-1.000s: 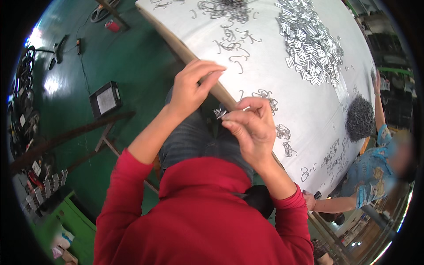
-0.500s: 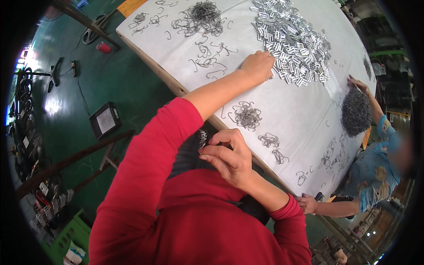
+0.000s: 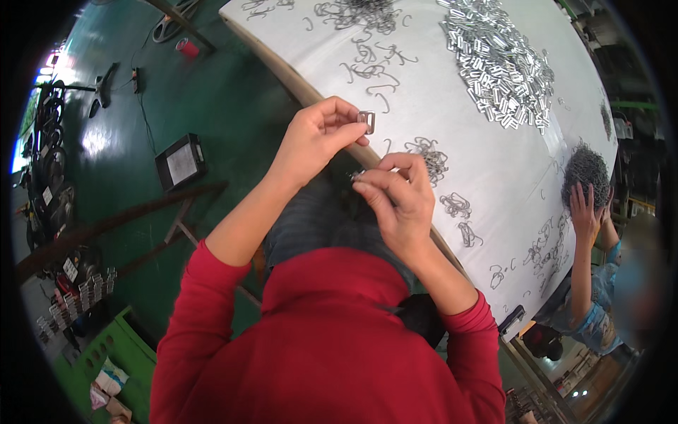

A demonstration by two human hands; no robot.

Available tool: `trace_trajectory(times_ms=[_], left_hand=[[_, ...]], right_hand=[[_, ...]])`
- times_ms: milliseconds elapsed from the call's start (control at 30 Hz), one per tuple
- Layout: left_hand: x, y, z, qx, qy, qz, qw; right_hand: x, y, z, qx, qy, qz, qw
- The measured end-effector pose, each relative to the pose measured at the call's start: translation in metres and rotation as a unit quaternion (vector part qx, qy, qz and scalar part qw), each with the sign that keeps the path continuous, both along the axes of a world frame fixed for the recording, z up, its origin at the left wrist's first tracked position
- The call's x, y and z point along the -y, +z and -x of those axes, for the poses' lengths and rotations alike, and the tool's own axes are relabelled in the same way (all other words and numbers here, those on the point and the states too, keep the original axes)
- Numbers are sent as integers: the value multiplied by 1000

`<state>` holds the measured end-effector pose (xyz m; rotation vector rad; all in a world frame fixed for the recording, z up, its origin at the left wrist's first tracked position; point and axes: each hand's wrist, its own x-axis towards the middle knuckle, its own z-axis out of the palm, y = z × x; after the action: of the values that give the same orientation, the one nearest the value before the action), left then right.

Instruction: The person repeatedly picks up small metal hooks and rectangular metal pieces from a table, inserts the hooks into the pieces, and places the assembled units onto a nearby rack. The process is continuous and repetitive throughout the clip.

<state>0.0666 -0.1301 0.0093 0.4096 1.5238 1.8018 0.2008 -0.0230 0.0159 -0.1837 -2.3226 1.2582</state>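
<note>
At the near edge of a white work table [image 3: 494, 177], a person in a red top pinches a small rectangular metal buckle [image 3: 366, 121] between the thumb and fingertips of the left hand [image 3: 318, 138]. The right hand [image 3: 399, 201], just below and to the right of it, is closed in a fine pinch on what appears to be a thin wire hook [image 3: 357, 174], too small to make out fully. The buckle looks light, stiff and smooth, likely slippery, best gripped by its flat outer frame; the wire looks springy and easily bent. The two pieces sit close together but apart, above the person's lap. Farther across the table lie a heap of silver buckles [image 3: 498, 60] and scattered wire hooks [image 3: 374, 67]. At far right a co-worker's hand [image 3: 585, 212] rests by a dark wire pile [image 3: 585, 169].
</note>
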Motion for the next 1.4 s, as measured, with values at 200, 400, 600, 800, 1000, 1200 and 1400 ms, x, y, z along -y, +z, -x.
trace_trajectory(times_ms=[200, 400, 600, 800, 1000, 1200, 1400], left_hand=[[36, 13, -30, -39, 89, -15, 995], [45, 11, -37, -131, 132, 5, 983], [52, 0, -29, -269, 137, 49, 952], [59, -9, -27, -306, 166, 62, 935], [61, -10, -29, -285, 169, 64, 941], [61, -11, -27, -281, 168, 61, 943], [65, -9, -25, -264, 147, 62, 951]], right_hand=[[12, 2, 11, 1, -20, -2, 1000], [22, 0, 20, 25, -25, -18, 999], [20, -10, 26, 53, 1, -33, 998], [-22, -16, 64, 79, -22, -77, 994], [-100, -48, 156, 189, -69, -135, 970], [-112, -48, 202, 329, -63, -176, 926], [-105, -41, 215, 376, -33, -233, 896]])
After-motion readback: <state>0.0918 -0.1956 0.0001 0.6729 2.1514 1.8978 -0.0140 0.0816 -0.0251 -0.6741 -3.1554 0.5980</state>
